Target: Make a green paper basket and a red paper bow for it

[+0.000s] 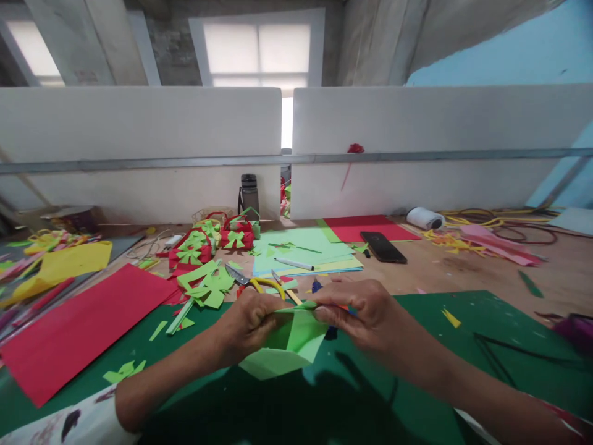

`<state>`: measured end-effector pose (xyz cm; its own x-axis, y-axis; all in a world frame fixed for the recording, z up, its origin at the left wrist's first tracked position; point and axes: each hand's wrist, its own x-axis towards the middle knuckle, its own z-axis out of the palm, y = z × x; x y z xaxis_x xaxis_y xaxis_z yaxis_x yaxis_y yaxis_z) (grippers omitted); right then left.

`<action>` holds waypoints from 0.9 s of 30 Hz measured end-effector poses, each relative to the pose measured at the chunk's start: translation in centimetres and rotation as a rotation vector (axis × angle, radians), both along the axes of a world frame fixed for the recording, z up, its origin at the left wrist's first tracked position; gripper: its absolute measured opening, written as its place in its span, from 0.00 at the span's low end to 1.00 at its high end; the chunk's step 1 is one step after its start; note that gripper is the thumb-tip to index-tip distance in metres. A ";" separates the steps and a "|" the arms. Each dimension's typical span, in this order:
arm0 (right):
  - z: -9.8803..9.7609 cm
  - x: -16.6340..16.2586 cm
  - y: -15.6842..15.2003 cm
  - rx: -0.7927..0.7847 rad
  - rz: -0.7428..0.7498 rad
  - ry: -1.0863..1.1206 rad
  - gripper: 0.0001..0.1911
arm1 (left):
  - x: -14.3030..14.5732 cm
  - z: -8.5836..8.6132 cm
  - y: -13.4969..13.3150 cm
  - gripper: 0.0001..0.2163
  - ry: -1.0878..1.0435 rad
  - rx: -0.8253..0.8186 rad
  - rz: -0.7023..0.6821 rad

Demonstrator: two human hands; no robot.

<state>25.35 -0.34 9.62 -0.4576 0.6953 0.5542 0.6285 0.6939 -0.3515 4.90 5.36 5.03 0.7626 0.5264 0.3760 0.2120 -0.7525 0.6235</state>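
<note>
Both hands hold a light green folded paper box (pixel 282 361) above the dark green cutting mat (pixel 194 405). It is open on the side toward me, so I look into its hollow inside. My left hand (pixel 259 324) pinches its upper left edge. At the upper right corner, my right hand (pixel 356 309) presses the paper between thumb and fingers. Just beyond the hands lie scissors with yellow handles (pixel 266 283), partly hidden behind my left hand. A blue tool (pixel 317 285) sits behind the right fingers, mostly covered.
Left of the mat's middle lies a red sheet (pixel 92 327). Small red paper baskets with green bows (pixel 189 250) stand farther back. Pale green sheets (pixel 296 244) hold a white pen (pixel 293 264). A black phone (pixel 383 247), a thread spool (pixel 424 218) and a bottle (pixel 249 194) are near the white partition.
</note>
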 end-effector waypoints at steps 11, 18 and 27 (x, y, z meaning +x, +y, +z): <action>-1.3 0.3 0.0 0.190 -0.078 -0.196 0.12 | 0.1 -0.1 0.3 0.14 0.070 -0.002 -0.063; -1.5 0.1 0.1 0.217 -0.018 -0.242 0.12 | 0.0 -0.7 0.5 0.14 0.050 0.049 -0.081; -1.6 -0.3 -0.2 0.215 -0.026 -0.272 0.16 | 0.7 0.5 -0.7 0.11 -0.003 0.022 -0.061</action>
<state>25.10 -0.53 8.06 -0.5920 0.5892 0.5499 0.6976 0.7163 -0.0164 5.62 4.69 5.53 0.7920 0.4704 0.3891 0.1636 -0.7777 0.6070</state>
